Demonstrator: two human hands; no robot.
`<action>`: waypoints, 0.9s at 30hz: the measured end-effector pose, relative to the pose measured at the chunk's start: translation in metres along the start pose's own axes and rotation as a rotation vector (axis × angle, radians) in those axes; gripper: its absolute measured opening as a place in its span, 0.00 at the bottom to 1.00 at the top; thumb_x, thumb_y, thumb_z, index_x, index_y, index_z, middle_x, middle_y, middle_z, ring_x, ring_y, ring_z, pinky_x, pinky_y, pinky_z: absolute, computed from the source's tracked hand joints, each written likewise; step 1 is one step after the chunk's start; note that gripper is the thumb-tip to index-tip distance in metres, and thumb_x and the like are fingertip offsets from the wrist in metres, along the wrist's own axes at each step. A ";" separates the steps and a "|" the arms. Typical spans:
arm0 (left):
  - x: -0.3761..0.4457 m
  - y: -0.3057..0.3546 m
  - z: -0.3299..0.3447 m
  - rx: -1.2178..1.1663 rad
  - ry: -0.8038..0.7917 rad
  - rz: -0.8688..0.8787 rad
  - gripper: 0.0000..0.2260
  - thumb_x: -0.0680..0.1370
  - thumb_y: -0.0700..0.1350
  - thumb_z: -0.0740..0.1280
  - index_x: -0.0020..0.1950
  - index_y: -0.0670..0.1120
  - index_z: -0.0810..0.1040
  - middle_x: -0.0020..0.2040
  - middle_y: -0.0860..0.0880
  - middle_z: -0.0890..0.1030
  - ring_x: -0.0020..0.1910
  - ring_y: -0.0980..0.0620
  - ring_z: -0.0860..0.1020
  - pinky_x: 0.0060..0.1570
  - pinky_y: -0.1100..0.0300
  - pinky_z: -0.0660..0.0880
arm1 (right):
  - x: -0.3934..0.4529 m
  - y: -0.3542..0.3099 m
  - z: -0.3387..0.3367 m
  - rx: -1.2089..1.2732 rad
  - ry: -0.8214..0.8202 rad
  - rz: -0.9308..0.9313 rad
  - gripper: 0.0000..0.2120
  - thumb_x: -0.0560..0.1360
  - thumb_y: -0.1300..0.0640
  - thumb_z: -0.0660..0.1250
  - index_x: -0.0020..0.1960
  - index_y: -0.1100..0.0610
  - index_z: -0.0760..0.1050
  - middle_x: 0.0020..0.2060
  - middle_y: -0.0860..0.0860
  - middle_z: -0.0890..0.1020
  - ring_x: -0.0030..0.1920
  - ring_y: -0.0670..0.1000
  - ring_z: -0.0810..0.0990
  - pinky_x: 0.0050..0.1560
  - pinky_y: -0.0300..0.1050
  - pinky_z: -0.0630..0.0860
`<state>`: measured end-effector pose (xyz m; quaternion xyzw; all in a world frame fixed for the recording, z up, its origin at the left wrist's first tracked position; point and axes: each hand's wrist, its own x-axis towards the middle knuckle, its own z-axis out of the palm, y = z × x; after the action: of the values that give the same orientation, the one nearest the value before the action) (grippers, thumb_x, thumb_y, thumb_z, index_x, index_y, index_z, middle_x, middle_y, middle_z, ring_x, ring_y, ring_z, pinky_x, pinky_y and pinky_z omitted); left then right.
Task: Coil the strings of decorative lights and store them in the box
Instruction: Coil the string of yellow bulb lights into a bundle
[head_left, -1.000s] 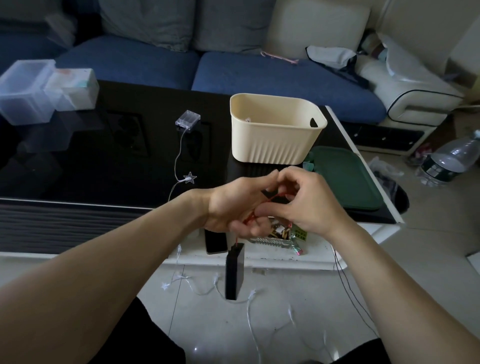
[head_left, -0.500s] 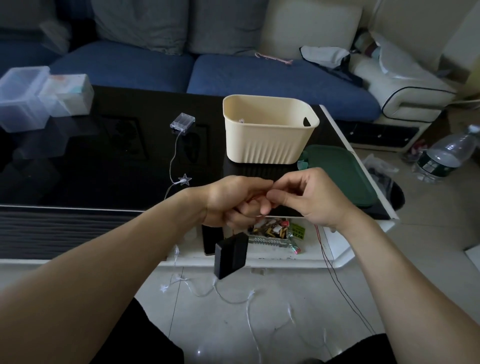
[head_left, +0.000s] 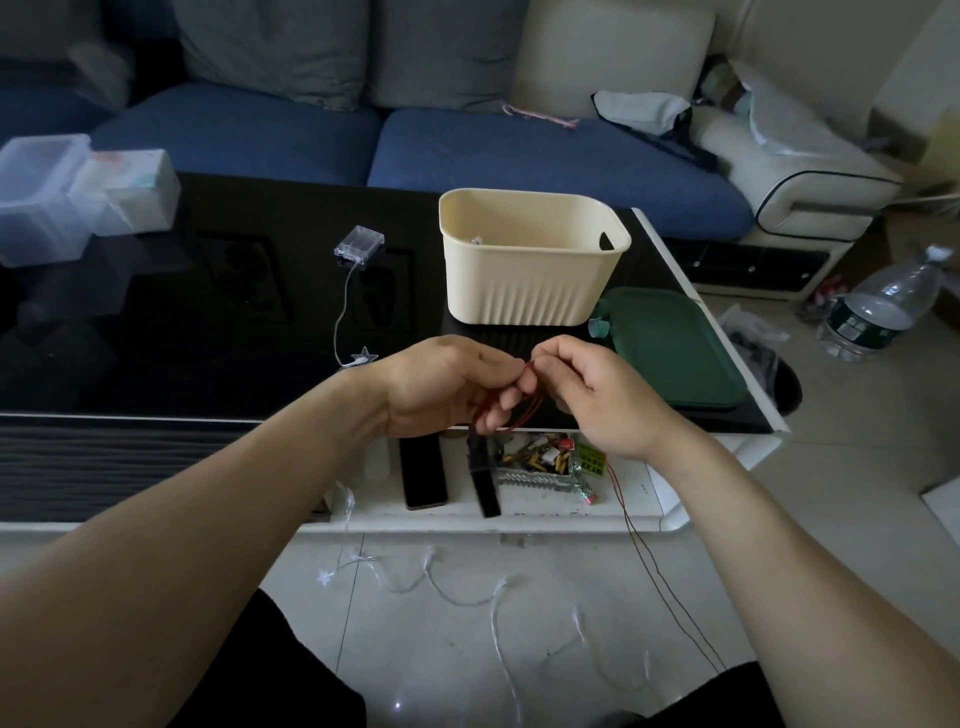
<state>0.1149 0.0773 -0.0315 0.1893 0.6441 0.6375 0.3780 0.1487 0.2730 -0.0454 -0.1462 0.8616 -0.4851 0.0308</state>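
Note:
My left hand (head_left: 441, 384) and my right hand (head_left: 597, 395) meet over the table's front edge, both pinching a thin red light string (head_left: 530, 402) looped around the left fingers. A black battery box (head_left: 483, 478) hangs from that string below my left hand. The rest of the red wire (head_left: 654, 566) trails down past my right wrist to the floor. A cream box (head_left: 524, 291) stands open on the black table just behind my hands. A second string with a clear battery case (head_left: 358, 243) and a star light (head_left: 363, 357) runs off the table onto the floor (head_left: 452, 597).
The black glass table (head_left: 182, 338) carries clear plastic containers (head_left: 78, 197) at the far left and a green lid (head_left: 670, 353) beside the box. A phone (head_left: 423, 473) and a snack packet (head_left: 545, 465) lie on the lower white shelf. A water bottle (head_left: 878, 306) lies on the floor at right.
The black battery box has swung from tilted back to hanging straight down. My hands have turned the red string another loop around the left fingers, staying in the same place.

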 end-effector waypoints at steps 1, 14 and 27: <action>-0.001 0.001 0.000 -0.017 -0.010 -0.004 0.11 0.81 0.42 0.57 0.46 0.42 0.77 0.34 0.48 0.74 0.31 0.52 0.72 0.36 0.59 0.67 | 0.000 0.000 0.002 0.052 0.012 0.013 0.10 0.84 0.58 0.59 0.47 0.52 0.76 0.36 0.42 0.79 0.37 0.42 0.74 0.42 0.37 0.71; -0.003 0.000 -0.007 -0.327 0.011 0.080 0.10 0.77 0.42 0.59 0.39 0.40 0.74 0.32 0.43 0.75 0.38 0.46 0.79 0.44 0.58 0.77 | 0.012 -0.001 0.005 0.658 -0.195 0.121 0.12 0.81 0.51 0.64 0.51 0.59 0.80 0.43 0.63 0.73 0.32 0.62 0.59 0.26 0.40 0.52; 0.000 0.011 0.001 -0.565 0.064 0.073 0.09 0.77 0.42 0.58 0.37 0.45 0.71 0.26 0.53 0.66 0.21 0.57 0.61 0.30 0.65 0.55 | 0.013 0.003 0.000 0.906 -0.182 0.226 0.13 0.78 0.50 0.62 0.43 0.57 0.77 0.38 0.53 0.80 0.21 0.42 0.57 0.25 0.38 0.50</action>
<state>0.1129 0.0790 -0.0204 0.0792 0.4452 0.8105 0.3723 0.1360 0.2707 -0.0467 -0.0654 0.5677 -0.7908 0.2191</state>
